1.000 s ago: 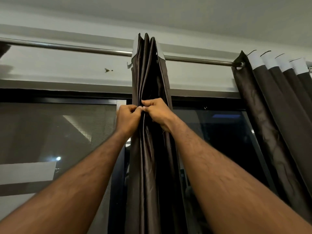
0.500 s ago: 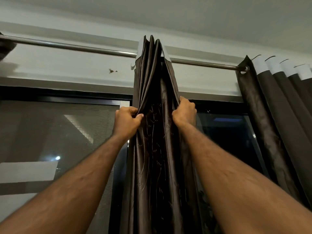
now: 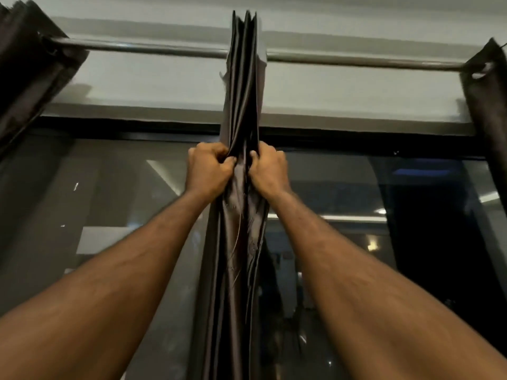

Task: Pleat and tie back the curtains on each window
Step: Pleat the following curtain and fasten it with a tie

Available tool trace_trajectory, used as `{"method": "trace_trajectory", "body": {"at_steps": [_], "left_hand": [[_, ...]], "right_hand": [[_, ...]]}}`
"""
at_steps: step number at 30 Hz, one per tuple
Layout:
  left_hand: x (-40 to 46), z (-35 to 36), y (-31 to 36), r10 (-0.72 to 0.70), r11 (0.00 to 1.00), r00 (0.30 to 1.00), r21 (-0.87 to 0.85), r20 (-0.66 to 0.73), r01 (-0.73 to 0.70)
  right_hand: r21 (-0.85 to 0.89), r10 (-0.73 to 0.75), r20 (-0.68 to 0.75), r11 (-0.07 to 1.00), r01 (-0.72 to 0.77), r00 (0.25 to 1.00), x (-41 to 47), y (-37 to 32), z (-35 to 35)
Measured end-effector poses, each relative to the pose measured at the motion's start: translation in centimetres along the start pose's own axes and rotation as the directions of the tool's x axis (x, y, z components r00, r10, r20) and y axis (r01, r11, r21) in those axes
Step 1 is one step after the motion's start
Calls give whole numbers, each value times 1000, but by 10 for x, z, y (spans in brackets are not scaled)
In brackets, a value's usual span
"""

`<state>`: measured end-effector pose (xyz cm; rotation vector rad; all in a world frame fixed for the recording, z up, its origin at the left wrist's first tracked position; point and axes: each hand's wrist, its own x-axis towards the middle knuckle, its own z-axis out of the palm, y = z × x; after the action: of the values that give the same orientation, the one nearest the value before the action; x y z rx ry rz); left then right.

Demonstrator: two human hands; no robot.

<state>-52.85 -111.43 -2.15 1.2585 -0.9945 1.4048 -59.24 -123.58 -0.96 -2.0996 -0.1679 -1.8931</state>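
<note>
Hanging behind everything, the window point(image 3: 356, 204) fills the view beyond both fists, its dark glass throwing back room lights. Above the fingers, the rod point(image 3: 356, 61) runs across from side to side. Two other bunched curtains hang from it, one far out past the left hand point(image 3: 207, 168) at the frame's edge point(image 3: 30, 64) and one far out past the right hand point(image 3: 270, 170) at the opposite edge point(image 3: 488, 105).

Between the two fists hangs the curtain point(image 3: 241, 91) being worked, gathered into a narrow stack of upright folds that rises from the fingers to the rod and drops below the wrists out of view. Left fingers are clenched on the folds of the near left side; right fingers are clenched on the folds of the right side, knuckles almost meeting across the cloth.

The fabric looks thin, glossy and limp, so it will probably slip and let pleats slide apart if held loosely. Gripping the whole stack at once, edges aligned, seems safest, then running down its length. No tie-back shows yet, so pleating appears unfinished.
</note>
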Motion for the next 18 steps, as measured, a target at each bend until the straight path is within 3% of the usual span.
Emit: {"method": "trace_trajectory", "body": {"at_steps": [7, 14, 18], "left_hand": [[-35, 9, 7, -65, 997, 996, -26, 61, 66], [-146, 1, 23, -123, 988, 983, -81, 133, 135], [-223, -14, 26, -377, 867, 904, -266, 201, 420]], "right_hand": [[123, -2, -73, 992, 11, 997, -59, -1, -1], [117, -111, -18, 987, 112, 994, -150, 26, -18], [143, -95, 32, 986, 89, 995, -218, 38, -16]]}}
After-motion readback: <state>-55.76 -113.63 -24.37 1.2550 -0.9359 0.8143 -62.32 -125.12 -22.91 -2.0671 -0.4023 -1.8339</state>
